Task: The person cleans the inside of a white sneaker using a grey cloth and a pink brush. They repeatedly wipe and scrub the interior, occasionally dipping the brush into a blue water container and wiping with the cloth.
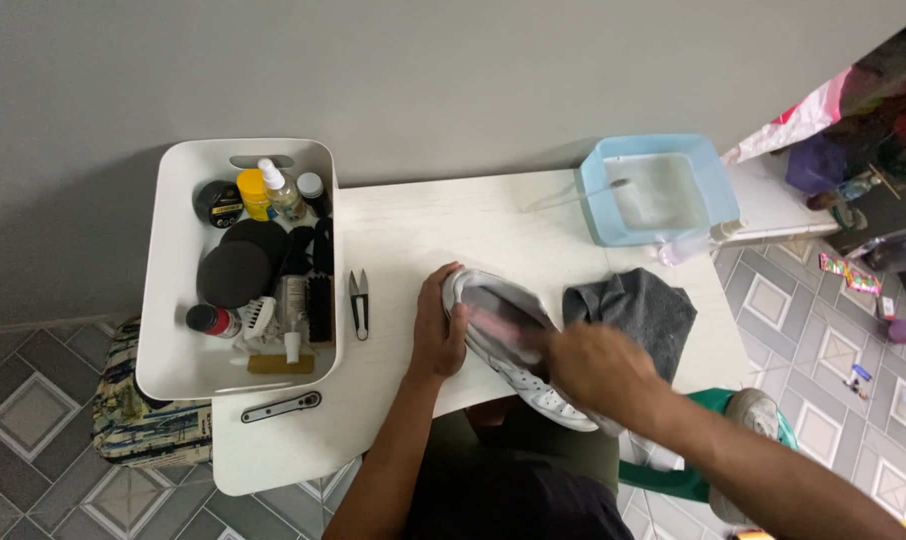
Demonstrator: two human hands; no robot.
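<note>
On the white table, near its front edge, lies a white shoe on its side, sole turned up and toe pointing toward the person. The left hand clasps the heel end, fingers curled over the rim of the sole. The right hand is blurred over the middle of the shoe; it seems closed around something pinkish pressed to the sole, but what it grips cannot be told. Just right of the shoe sits a crumpled grey cloth, touching it. Farther back on the right stands a light blue basin holding water. Left of the shoe lie small black snips, and beyond them a white bin filled with bottles, tins, sponges and brushes. A flat metal tool rests in front of the bin.
</note>
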